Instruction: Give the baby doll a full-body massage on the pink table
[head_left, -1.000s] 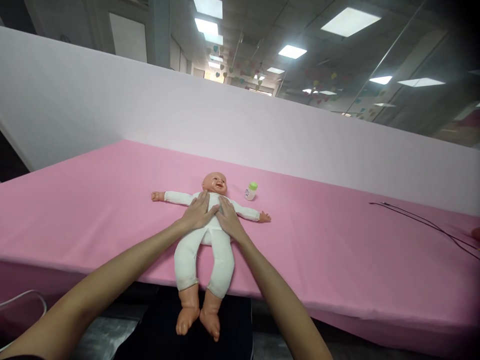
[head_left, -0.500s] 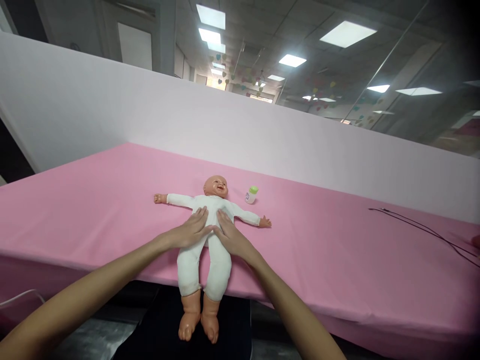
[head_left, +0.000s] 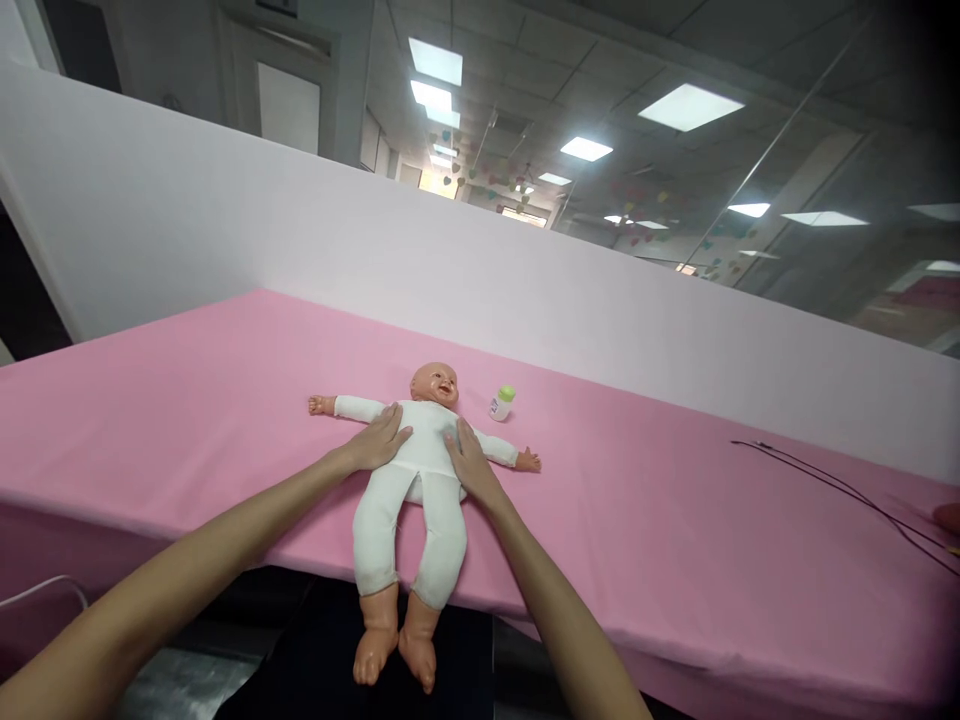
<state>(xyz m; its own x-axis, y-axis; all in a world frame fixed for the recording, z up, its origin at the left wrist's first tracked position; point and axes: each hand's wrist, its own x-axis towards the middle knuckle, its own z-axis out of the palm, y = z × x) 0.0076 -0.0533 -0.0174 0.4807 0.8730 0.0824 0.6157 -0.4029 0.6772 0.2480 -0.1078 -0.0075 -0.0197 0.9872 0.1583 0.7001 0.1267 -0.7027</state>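
A baby doll (head_left: pixel 427 430) in a white cloth suit lies on its back, arms spread, its bare feet hanging past the front edge of the pink-covered table (head_left: pixel 637 520). My left hand (head_left: pixel 380 438) lies flat along the left side of its chest, fingers pointing toward the shoulder. On the right side of the chest rests my right hand (head_left: pixel 470 458), fingers extended and thumb apart. The white middle of the torso shows between my two hands. Beyond the doll's right-hand arm in view stands a small bottle (head_left: pixel 502 404) with a green cap.
Thin black cables (head_left: pixel 840 490) lie on the table's right side, running to a reddish object (head_left: pixel 946 517) at the edge of view. A white partition (head_left: pixel 480 280) rises behind the table. A white cord (head_left: pixel 45 585) shows at lower left.
My hands have moved apart, from close together on the middle of the doll's belly to the two sides of its chest. The camera view has shifted slightly.
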